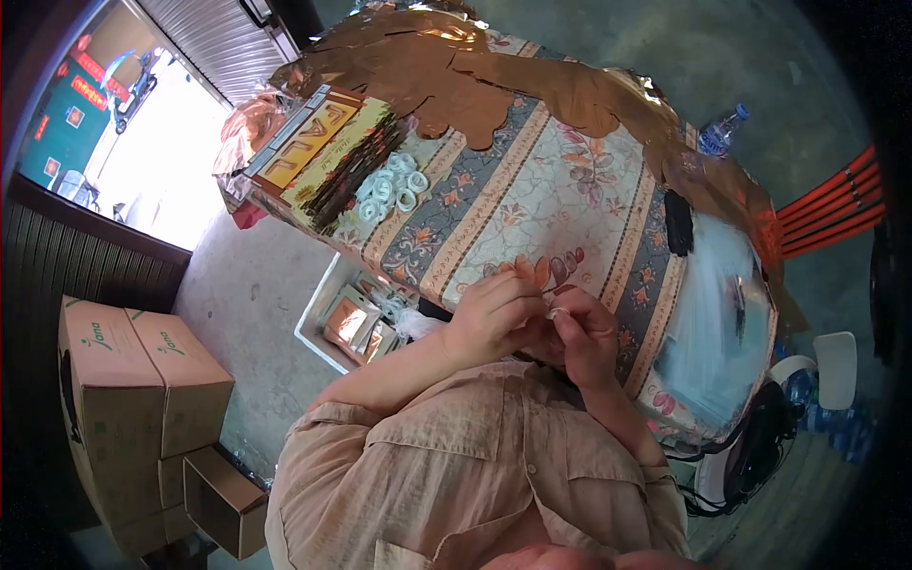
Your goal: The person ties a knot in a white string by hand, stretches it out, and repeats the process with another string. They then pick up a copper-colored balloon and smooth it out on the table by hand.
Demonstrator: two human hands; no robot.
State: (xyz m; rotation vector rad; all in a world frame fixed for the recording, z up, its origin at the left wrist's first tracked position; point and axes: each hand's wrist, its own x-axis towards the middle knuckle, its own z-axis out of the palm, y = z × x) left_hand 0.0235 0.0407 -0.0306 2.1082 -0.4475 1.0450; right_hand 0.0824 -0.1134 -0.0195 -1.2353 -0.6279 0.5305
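Observation:
At the near edge of the table, my left hand [496,312] and my right hand [581,334] are close together in front of my chest. Pinched in the fingertips of my right hand is a small white piece [555,313], whose kind is too small to make out. The fingers of my left hand are curled beside it, and what they hold, if anything, is hidden. Several white rolled flowers [389,187] lie in a cluster on the table, beyond my left hand.
A patterned cloth [570,218] covers the table, with brown foil sheets [427,81] along its far side. A printed box [318,152] with dark sticks stands at left. Pale translucent sheets [712,323] lie at right, near a water bottle [724,131]. Cartons [123,380] are stacked at left.

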